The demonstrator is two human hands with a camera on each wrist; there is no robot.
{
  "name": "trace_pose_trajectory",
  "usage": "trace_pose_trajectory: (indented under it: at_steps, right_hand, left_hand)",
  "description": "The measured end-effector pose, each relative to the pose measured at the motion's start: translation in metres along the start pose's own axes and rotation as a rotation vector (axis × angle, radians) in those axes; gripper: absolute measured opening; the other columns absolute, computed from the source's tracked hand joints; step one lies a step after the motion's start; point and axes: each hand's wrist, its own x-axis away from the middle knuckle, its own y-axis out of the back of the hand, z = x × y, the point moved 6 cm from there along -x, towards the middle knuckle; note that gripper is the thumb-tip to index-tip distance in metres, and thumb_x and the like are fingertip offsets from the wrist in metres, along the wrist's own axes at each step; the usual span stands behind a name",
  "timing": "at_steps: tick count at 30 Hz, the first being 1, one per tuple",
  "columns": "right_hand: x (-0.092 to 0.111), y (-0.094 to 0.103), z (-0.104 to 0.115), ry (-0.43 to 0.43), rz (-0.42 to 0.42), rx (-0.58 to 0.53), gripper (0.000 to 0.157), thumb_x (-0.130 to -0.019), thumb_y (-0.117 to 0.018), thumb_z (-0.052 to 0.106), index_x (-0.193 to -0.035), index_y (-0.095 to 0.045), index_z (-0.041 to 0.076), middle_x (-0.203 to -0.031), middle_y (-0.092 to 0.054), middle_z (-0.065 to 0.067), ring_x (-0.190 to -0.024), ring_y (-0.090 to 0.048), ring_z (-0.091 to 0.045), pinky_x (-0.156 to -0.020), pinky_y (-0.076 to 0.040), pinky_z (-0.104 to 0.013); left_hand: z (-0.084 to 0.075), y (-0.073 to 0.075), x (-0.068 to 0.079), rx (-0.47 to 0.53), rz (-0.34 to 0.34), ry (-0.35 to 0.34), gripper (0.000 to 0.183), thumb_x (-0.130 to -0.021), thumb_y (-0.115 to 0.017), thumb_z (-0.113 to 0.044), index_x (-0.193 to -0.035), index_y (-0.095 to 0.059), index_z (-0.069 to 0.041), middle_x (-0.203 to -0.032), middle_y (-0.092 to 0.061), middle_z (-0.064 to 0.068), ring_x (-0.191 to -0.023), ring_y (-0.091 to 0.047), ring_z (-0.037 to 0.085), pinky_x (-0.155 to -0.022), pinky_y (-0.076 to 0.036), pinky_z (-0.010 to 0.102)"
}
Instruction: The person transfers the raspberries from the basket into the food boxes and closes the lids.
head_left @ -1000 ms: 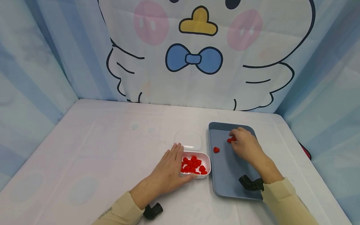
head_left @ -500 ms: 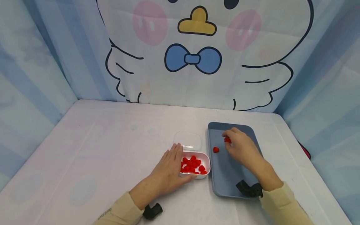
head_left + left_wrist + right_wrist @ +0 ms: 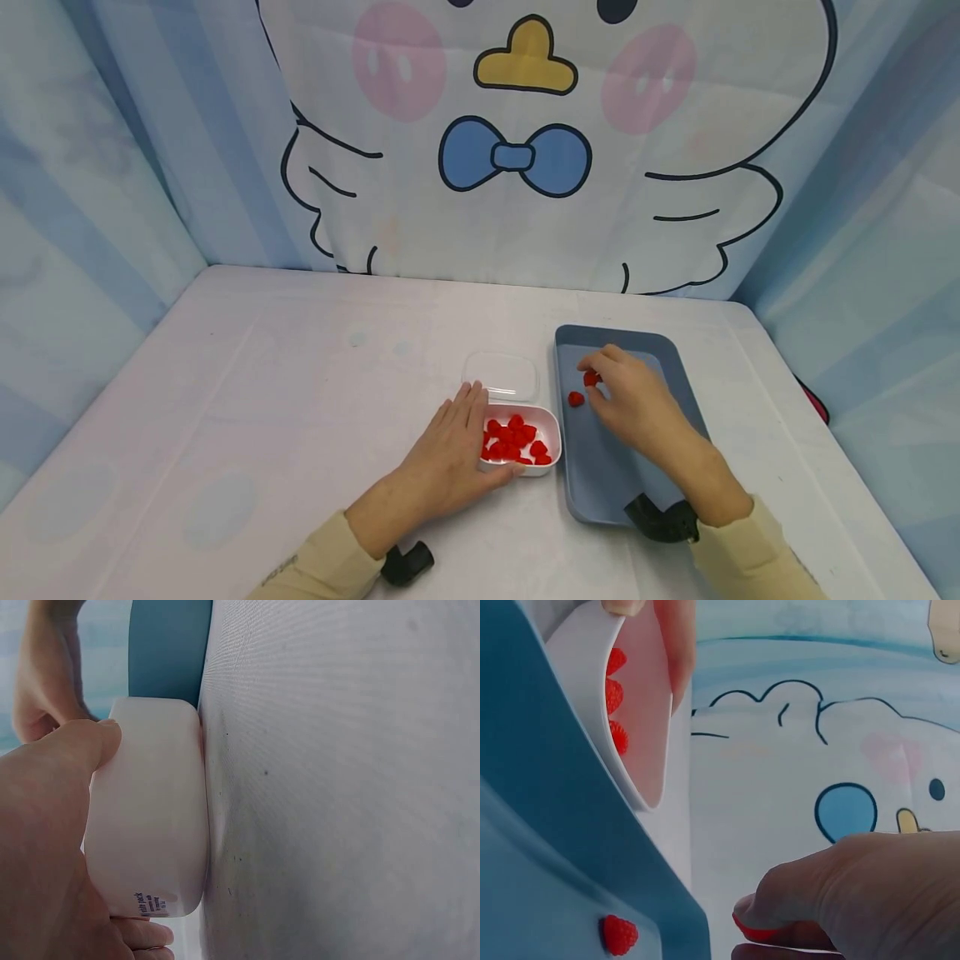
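In the head view my left hand (image 3: 447, 460) lies along the left end of a small white box (image 3: 552, 417), fingers straight and thumb against its near side. Several red raspberries (image 3: 512, 438) are inside the box. Over the grey-blue tray (image 3: 611, 500), my right hand (image 3: 637, 404) pinches a raspberry (image 3: 591, 379) between thumb and fingers. Another raspberry (image 3: 576, 399) lies on the tray just below it, also visible in the right wrist view (image 3: 620, 934). The left wrist view shows my left thumb (image 3: 109, 739) at the box's rim.
A clear plastic lid (image 3: 501, 375) lies behind the box on the white table (image 3: 262, 400). The tray's left edge stands close beside the box. Patterned curtains (image 3: 862, 250) surround the table at the back and sides. A black wrist mount (image 3: 660, 518) is on the right wrist.
My right hand has moved left across the tray with the pinched raspberry, towards the raspberry lying there. My left hand and the box have stayed in place.
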Motion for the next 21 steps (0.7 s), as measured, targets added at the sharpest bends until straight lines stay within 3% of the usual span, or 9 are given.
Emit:
trace_pose_trajectory:
  at_steps: [9, 16, 21]
  right_hand:
    - [0.004, -0.007, 0.018, 0.098, 0.005, 0.007, 0.031, -0.078, -0.08, 0.001, -0.107, -0.07, 0.004, -0.099, -0.066, -0.008, -0.083, -0.065, -0.02, -0.073, -0.061, -0.033]
    - [0.007, -0.011, 0.03, 0.106, 0.057, 0.001, 0.037, -0.077, -0.083, 0.006, -0.11, -0.069, 0.007, -0.104, -0.066, -0.007, -0.088, -0.065, -0.018, -0.075, -0.062, -0.034]
    - [0.008, -0.015, 0.039, 0.174, 0.1, -0.019, 0.035, -0.077, -0.083, 0.006, -0.11, -0.07, 0.008, -0.103, -0.065, -0.003, -0.09, -0.063, -0.015, -0.076, -0.061, -0.029]
  left_hand:
    - [0.0, 0.001, 0.0, -0.011, -0.017, -0.018, 0.104, -0.081, -0.071, -0.057, -0.156, -0.021, -0.005, -0.163, -0.026, 0.014, -0.151, -0.024, 0.033, -0.121, -0.028, 0.051]
    - [0.0, 0.001, 0.001, -0.023, -0.015, -0.026, 0.105, -0.081, -0.071, -0.058, -0.156, -0.02, -0.005, -0.163, -0.026, 0.014, -0.152, -0.023, 0.033, -0.12, -0.029, 0.051]
    - [0.0, 0.001, 0.0, -0.014, -0.013, -0.026, 0.105, -0.081, -0.072, -0.057, -0.156, -0.021, -0.005, -0.163, -0.026, 0.014, -0.151, -0.024, 0.033, -0.12, -0.029, 0.052]
